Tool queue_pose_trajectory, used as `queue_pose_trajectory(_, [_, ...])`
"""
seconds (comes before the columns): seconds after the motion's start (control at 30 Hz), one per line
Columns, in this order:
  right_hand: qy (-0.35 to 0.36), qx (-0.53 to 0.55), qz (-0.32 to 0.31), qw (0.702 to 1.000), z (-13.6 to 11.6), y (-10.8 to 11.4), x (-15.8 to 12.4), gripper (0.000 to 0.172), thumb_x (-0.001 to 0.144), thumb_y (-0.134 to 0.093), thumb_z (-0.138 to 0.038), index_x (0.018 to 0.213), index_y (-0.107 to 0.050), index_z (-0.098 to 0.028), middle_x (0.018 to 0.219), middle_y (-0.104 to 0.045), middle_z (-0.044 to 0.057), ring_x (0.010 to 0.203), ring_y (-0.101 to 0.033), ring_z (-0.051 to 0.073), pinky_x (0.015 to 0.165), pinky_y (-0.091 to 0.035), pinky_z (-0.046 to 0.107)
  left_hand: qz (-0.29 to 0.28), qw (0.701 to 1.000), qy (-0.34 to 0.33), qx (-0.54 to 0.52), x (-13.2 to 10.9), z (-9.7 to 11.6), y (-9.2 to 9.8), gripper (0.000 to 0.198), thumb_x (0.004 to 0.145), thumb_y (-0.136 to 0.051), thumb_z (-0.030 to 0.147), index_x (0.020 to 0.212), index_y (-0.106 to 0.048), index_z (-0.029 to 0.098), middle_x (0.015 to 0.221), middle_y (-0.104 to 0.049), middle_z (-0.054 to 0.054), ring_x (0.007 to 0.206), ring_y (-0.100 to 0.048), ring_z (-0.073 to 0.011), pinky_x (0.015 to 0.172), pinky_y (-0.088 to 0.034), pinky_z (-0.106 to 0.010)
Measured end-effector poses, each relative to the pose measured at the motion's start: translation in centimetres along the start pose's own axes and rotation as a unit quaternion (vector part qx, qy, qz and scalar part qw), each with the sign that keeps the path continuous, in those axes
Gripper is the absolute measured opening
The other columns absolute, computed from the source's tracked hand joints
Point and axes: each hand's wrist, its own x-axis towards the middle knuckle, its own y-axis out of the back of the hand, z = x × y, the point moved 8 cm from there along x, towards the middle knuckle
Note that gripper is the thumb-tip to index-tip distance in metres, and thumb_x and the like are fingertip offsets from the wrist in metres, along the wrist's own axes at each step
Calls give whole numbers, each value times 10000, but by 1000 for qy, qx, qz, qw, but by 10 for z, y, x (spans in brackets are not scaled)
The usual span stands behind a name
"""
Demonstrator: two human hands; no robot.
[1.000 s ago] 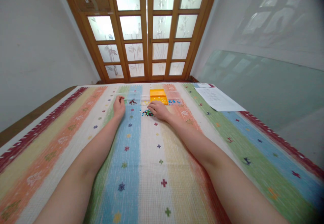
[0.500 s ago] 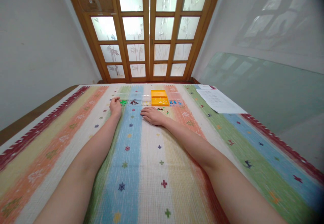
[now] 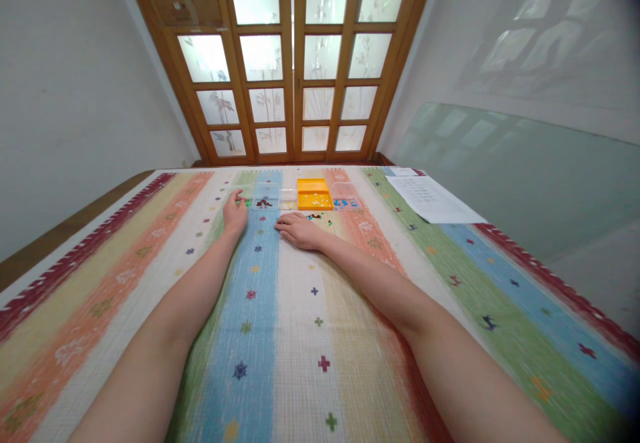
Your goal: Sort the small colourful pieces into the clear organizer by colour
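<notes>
My left hand point(image 3: 235, 213) is at the near left of a clear box with green pieces point(image 3: 247, 203), covering part of it. Its fingers are loosely bent and look slightly apart, with nothing visible in them. My right hand point(image 3: 299, 231) lies palm down on the striped cloth, fingers stretched to the left; whatever is under the palm is hidden. Just beyond it, small mixed pieces point(image 3: 315, 216) in brown, green and blue are scattered on the cloth. Dark red-brown pieces point(image 3: 264, 203) sit in another clear box between the two hands.
An open yellow box point(image 3: 315, 206) holds pale pieces. Left of it, a clear box point(image 3: 289, 196) contains yellow pieces; to its right, another has blue pieces point(image 3: 345, 203). Printed paper point(image 3: 433, 199) lies at the far right of the striped tablecloth point(image 3: 300, 336). Wooden glazed doors point(image 3: 295, 86) stand beyond.
My left hand has shifted right, now covering more of the green pieces, and its fingers look more spread. My right hand has moved very slightly left, still flat on the cloth.
</notes>
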Motion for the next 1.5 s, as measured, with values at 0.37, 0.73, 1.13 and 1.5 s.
queue_pose_trajectory(0.37, [-164,-10,183,969,62,41,-21,400,1114,-419,-327,1295,-746,-183,1298,-723,135,1218,-614,288,1110,-437,474,-169,974,-136,57,-28,51,-37,295,966,-520,214,1090,-788,214,1074,-786,-63,974,-706,-236,958,-538,-370])
queue_pose_trajectory(0.73, [-237,-13,203,950,92,49,-39,329,1083,-489,-298,1118,-802,-199,1202,-743,124,1136,-643,272,1042,-487,432,-234,935,-230,133,-45,68,-52,257,972,-541,239,1044,-787,216,1084,-751,-93,1060,-677,-274,994,-528,-420])
queue_pose_trajectory(1.13, [-72,-27,-32,997,20,-6,-4,466,1110,-452,-440,1519,-596,-268,1614,-524,76,1588,-305,305,1311,-190,562,-193,956,-176,133,-35,54,-48,260,977,-534,226,1053,-781,210,1116,-776,-95,1028,-701,-267,991,-541,-412])
queue_pose_trajectory(1.5, [-39,-29,-20,999,12,-5,2,413,1113,-449,-344,1461,-641,-231,1504,-630,95,1551,-384,275,1320,-168,584,-204,959,-155,125,-37,55,-49,260,966,-534,239,1037,-783,208,1110,-783,-90,1009,-707,-262,993,-542,-408])
